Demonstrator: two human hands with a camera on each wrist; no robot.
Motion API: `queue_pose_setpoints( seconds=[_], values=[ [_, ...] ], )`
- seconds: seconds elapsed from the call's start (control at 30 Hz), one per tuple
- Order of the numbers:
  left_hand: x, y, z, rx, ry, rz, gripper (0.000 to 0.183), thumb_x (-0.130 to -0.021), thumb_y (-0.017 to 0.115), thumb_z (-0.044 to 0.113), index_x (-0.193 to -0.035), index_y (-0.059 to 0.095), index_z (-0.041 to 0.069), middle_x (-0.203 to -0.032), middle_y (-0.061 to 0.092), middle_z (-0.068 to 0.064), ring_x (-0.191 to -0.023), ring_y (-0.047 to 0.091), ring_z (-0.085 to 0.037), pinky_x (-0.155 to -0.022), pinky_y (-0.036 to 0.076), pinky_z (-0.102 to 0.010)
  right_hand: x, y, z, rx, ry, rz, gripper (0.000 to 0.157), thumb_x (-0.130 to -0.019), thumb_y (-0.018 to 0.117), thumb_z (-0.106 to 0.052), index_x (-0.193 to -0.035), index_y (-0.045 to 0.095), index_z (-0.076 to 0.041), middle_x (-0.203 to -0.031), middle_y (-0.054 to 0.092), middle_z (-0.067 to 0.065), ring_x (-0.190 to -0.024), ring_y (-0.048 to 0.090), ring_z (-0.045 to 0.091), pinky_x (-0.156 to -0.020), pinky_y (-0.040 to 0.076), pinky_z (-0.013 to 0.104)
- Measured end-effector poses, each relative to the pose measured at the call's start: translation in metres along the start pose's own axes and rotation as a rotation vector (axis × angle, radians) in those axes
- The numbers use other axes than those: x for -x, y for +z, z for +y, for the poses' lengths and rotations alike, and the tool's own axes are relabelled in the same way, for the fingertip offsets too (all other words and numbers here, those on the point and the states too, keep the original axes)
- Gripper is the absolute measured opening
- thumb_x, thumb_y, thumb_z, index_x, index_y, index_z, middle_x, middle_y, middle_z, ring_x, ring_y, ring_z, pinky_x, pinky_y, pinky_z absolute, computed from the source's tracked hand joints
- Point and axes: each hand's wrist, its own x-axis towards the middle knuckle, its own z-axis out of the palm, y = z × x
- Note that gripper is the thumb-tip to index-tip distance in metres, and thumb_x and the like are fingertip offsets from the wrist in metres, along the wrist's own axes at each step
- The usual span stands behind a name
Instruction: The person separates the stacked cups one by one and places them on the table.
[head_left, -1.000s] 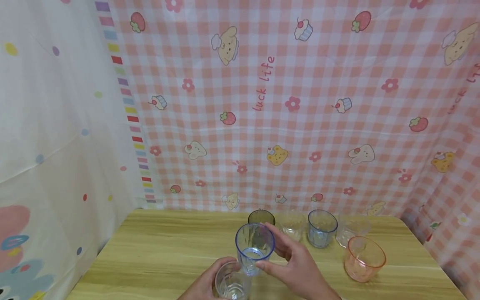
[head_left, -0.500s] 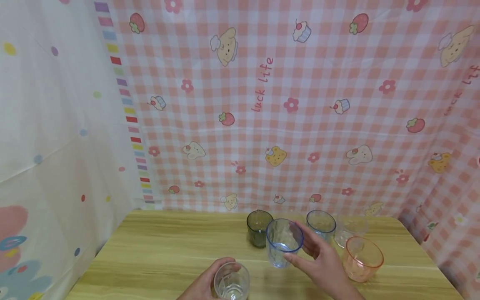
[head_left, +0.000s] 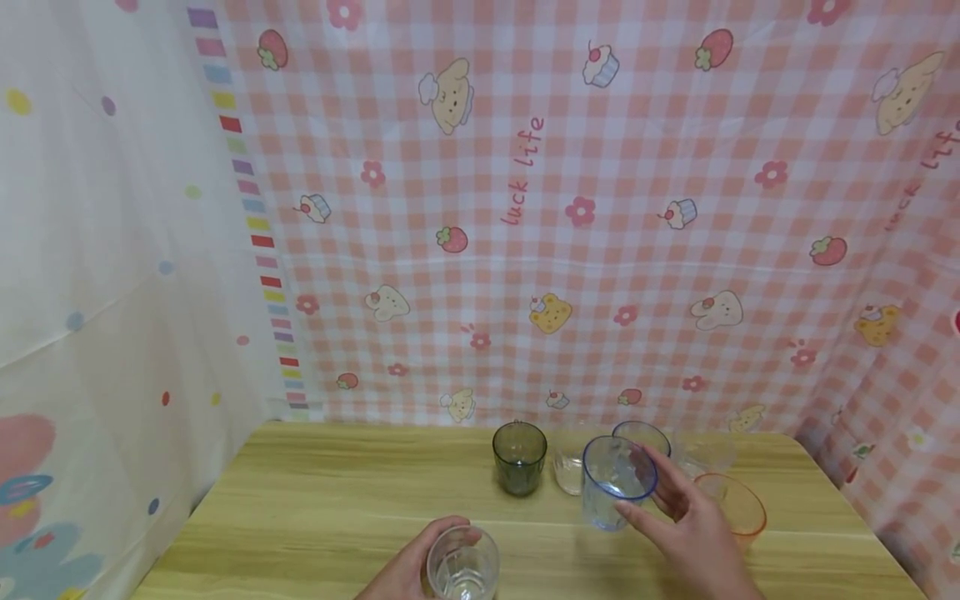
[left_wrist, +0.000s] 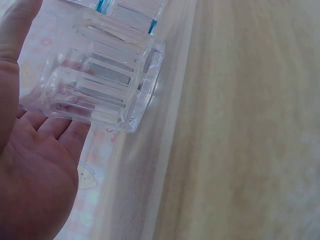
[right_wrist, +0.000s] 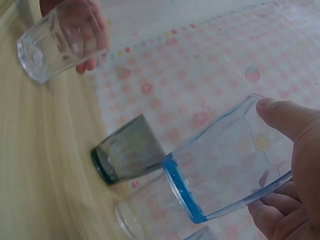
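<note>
My left hand [head_left: 408, 565] grips a clear, ribbed cup [head_left: 463, 567] near the front of the table; its thick base shows in the left wrist view, just above the wood. Farther right, my right hand [head_left: 693, 525] pinches a bluish clear cup [head_left: 609, 500] with a blue rim, thumb on one side and fingers on the other. In the right wrist view, that cup's blue base [right_wrist: 184, 192] is held off the table. Behind it stand a dark grey-green cup [head_left: 519, 467], a clear cup [head_left: 567, 475] and another blue-rimmed cup [head_left: 639, 432], partly hidden.
An orange cup [head_left: 742, 504] stands at the right, partly covered by my right hand. Behind it is a faint clear cup [head_left: 708, 454]. The wooden table [head_left: 322, 500] ends at a pink checked cloth [head_left: 480, 275]; a white cloth [head_left: 135, 292] hangs at the left.
My right hand has carried the blue-rimmed cup rightward, uncovering the dark cup and now covering part of the orange one. The left hand stays in place with its clear cup.
</note>
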Motion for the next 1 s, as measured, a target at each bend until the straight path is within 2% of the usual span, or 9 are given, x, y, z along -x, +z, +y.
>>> queue_pose_setpoints(
  seconds=[0.07, 0.13, 0.17, 0.33, 0.5, 0.73, 0.87, 0.93, 1.0],
  values=[
    [0.0, -0.001, -0.001, -0.016, -0.006, -0.002, 0.09, -0.098, 0.082, 0.021, -0.158, 0.023, -0.013, -0.16, 0.055, 0.006, -0.143, 0.054, -0.004, -0.116, 0.045, -0.024, 0.0, -0.003, 0.004, -0.006, -0.014, 0.011, 0.079, -0.095, 0.085, -0.017, -0.161, 0.045, -0.001, -0.157, 0.057, 0.024, -0.125, 0.052, -0.016, -0.098, 0.048, 0.003],
    [0.001, -0.003, -0.004, -0.056, 0.02, -0.005, 0.087, -0.099, 0.081, 0.021, -0.159, 0.026, -0.01, -0.16, 0.055, 0.003, -0.144, 0.053, -0.005, -0.115, 0.046, -0.024, 0.001, -0.006, 0.008, 0.005, -0.021, 0.026, 0.078, -0.096, 0.084, -0.017, -0.161, 0.045, 0.0, -0.157, 0.057, 0.025, -0.124, 0.051, -0.018, -0.097, 0.047, 0.001],
    [0.001, 0.0, 0.003, -0.032, -0.012, 0.006, 0.091, -0.097, 0.083, 0.021, -0.158, 0.024, -0.013, -0.16, 0.055, 0.008, -0.144, 0.052, -0.002, -0.117, 0.043, -0.022, 0.001, -0.007, 0.01, 0.013, -0.02, 0.035, 0.078, -0.096, 0.084, -0.017, -0.161, 0.045, 0.0, -0.157, 0.057, 0.025, -0.124, 0.05, -0.018, -0.097, 0.046, 0.0],
    [0.0, 0.004, 0.008, -0.009, -0.007, 0.029, 0.094, -0.097, 0.083, 0.021, -0.154, 0.022, -0.02, -0.154, 0.057, 0.02, -0.143, 0.052, 0.0, -0.117, 0.041, -0.019, 0.004, -0.01, 0.02, 0.015, 0.042, 0.063, 0.086, -0.097, 0.084, -0.022, -0.165, 0.037, 0.001, -0.162, 0.051, 0.023, -0.125, 0.047, -0.018, -0.097, 0.043, -0.002],
    [-0.001, 0.007, 0.009, -0.001, 0.03, 0.031, 0.092, -0.098, 0.082, 0.017, -0.152, 0.02, -0.024, -0.153, 0.058, 0.021, -0.142, 0.052, -0.001, -0.115, 0.042, -0.02, 0.007, -0.013, 0.028, 0.006, 0.106, 0.092, 0.089, -0.097, 0.084, -0.025, -0.166, 0.034, 0.0, -0.167, 0.045, 0.024, -0.131, 0.046, -0.012, -0.097, 0.042, -0.002],
    [-0.001, 0.008, 0.009, 0.016, -0.007, 0.038, 0.094, -0.097, 0.083, 0.018, -0.153, 0.019, -0.024, -0.151, 0.058, 0.022, -0.141, 0.053, -0.001, -0.114, 0.044, -0.021, 0.009, -0.011, 0.041, -0.047, 0.09, 0.15, 0.089, -0.095, 0.085, -0.016, -0.165, 0.035, 0.004, -0.166, 0.042, 0.03, -0.117, 0.043, -0.029, -0.096, 0.043, -0.002],
    [-0.001, 0.008, 0.009, 0.006, -0.006, 0.042, 0.094, -0.097, 0.083, 0.017, -0.152, 0.019, -0.024, -0.151, 0.058, 0.022, -0.141, 0.053, -0.001, -0.114, 0.044, -0.021, 0.01, -0.007, 0.046, -0.056, 0.111, 0.171, 0.091, -0.094, 0.086, -0.014, -0.166, 0.032, 0.006, -0.166, 0.042, 0.029, -0.113, 0.042, -0.032, -0.096, 0.042, -0.003],
    [-0.001, 0.008, 0.008, 0.003, -0.005, 0.045, 0.092, -0.097, 0.083, 0.016, -0.152, 0.02, -0.024, -0.152, 0.058, 0.019, -0.141, 0.053, -0.001, -0.114, 0.043, -0.02, 0.011, -0.005, 0.047, -0.046, 0.126, 0.184, 0.093, -0.094, 0.086, -0.015, -0.166, 0.032, 0.005, -0.166, 0.043, 0.027, -0.113, 0.041, -0.033, -0.096, 0.041, -0.003],
    [-0.001, 0.008, 0.008, 0.002, -0.007, 0.047, 0.091, -0.097, 0.082, 0.015, -0.153, 0.021, -0.023, -0.156, 0.059, 0.005, -0.141, 0.053, -0.001, -0.114, 0.043, -0.02, 0.011, -0.003, 0.049, -0.035, 0.152, 0.195, 0.093, -0.094, 0.087, -0.017, -0.167, 0.032, 0.002, -0.165, 0.044, 0.024, -0.12, 0.041, -0.028, -0.096, 0.04, -0.003]
  ],
)
